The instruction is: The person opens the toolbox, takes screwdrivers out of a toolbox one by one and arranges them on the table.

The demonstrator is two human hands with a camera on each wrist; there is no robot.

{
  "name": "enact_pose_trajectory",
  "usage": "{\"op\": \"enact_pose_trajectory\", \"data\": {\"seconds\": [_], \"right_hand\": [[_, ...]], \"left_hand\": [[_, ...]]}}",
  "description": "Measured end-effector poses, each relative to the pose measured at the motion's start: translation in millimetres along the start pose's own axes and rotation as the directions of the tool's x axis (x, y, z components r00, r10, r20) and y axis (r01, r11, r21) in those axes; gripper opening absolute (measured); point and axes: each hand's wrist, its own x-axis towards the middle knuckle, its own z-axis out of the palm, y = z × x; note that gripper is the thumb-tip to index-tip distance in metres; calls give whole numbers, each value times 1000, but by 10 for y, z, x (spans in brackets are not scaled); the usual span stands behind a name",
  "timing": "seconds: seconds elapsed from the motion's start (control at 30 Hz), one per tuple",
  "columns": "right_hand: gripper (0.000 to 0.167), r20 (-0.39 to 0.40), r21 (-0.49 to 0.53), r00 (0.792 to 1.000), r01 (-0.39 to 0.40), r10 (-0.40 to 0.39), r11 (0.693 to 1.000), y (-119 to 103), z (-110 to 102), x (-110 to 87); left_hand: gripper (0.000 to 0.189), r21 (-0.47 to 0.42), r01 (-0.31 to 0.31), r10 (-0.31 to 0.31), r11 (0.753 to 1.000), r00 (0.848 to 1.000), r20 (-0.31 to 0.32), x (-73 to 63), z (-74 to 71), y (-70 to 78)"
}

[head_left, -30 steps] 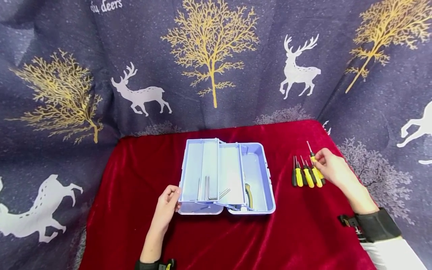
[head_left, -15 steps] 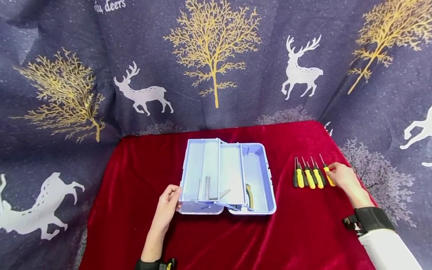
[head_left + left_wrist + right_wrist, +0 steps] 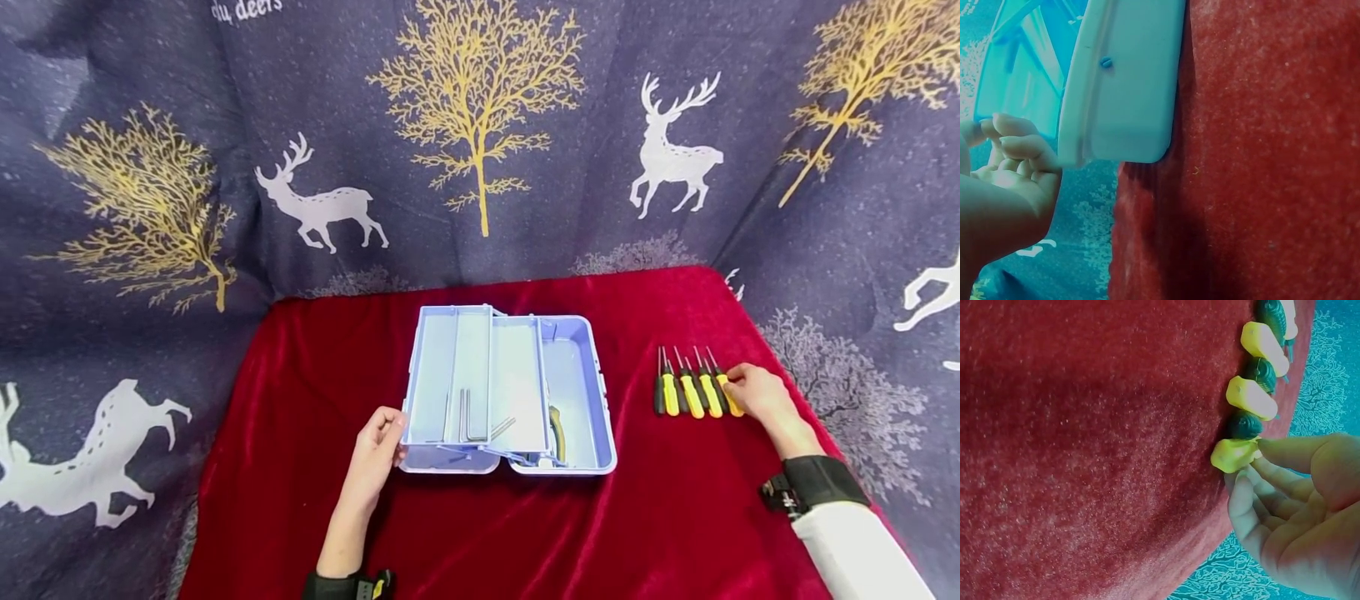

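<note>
My right hand (image 3: 763, 400) pinches the yellow handle of a screwdriver (image 3: 1235, 455) at the right end of a row. Several more screwdrivers (image 3: 689, 394), with black and yellow handles by turns, lie side by side there, shafts pointing away from me. Thumb and fingers of my left hand (image 3: 377, 439) hold the near left edge of the upper tray of a light blue toolbox (image 3: 604, 433), which stands unfolded. Bent hex keys (image 3: 465, 417) lie in its raised trays (image 3: 517, 358). Pliers with a yellow-and-dark handle (image 3: 557, 433) lie partly hidden under a tray.
A red velvet cloth (image 3: 480, 533) covers the table. Behind it and at both sides hangs a dark curtain (image 3: 540, 217) printed with deer and trees. The row of screwdrivers lies near the cloth's right edge.
My right hand has brought the yellow screwdriver down to the right of the row, then left against its neighbour. The left hand stays at the tray edge.
</note>
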Motion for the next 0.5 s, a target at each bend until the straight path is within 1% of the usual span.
{"op": "enact_pose_trajectory", "data": {"seconds": [0.13,0.23,0.3,0.37,0.43,0.5], "right_hand": [[35,6,13,1000,-12,12,1000,-27,-8,-2],[35,-7,11,1000,-18,19,1000,-29,-2,-6],[33,-42,2,999,-10,10,1000,-43,5,-19],[29,-98,-21,995,14,-16,1000,-88,14,-46],[25,-152,-40,987,39,-45,998,-187,21,-85],[23,-181,-58,980,75,-84,996,-325,34,-127]], "left_hand": [[21,12,-4,4,1000,1000,5,24,-3,38],[20,16,3,-3,1000,1000,10,22,-4,64],[19,10,12,-12,1000,1000,8,23,-6,78],[19,-1,19,-19,1000,1000,-5,33,-10,91],[19,-1,29,-29,1000,999,-34,55,-17,103],[18,41,29,-26,999,996,-80,88,-33,98]]}}
